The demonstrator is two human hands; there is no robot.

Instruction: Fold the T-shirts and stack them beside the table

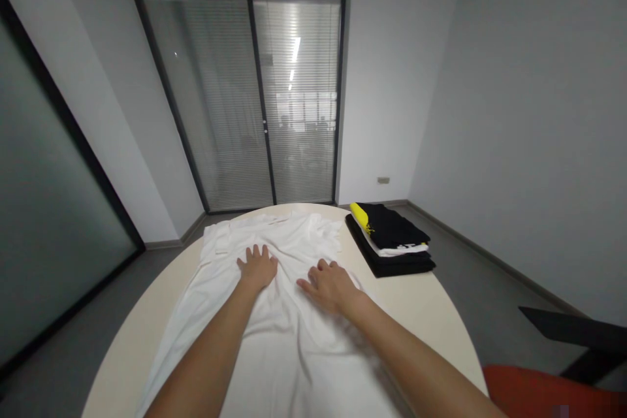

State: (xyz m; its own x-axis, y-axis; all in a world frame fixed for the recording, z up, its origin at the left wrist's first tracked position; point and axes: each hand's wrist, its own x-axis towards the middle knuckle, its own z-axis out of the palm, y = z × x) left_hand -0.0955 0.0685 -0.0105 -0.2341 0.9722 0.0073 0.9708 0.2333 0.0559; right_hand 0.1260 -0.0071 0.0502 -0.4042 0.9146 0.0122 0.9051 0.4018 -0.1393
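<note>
A white garment (274,339) is spread over the round table, wrinkled along its middle; whether it is trousers or a skirt I cannot tell. My left hand (258,268) lies on its upper part, fingers spread and palm down. To the right, my right hand (330,284) is on or just over the cloth, thumb apart and fingers slightly bent, holding nothing. Creases run between the two hands and down toward me. The garment's far end is bunched near the table's back edge.
A folded stack of black, white and yellow clothes (392,235) sits on the right of the cream round table (431,320). A red chair seat (539,392) and a black armrest (578,326) stand at the lower right. Beyond the table are glass panels with blinds (220,111).
</note>
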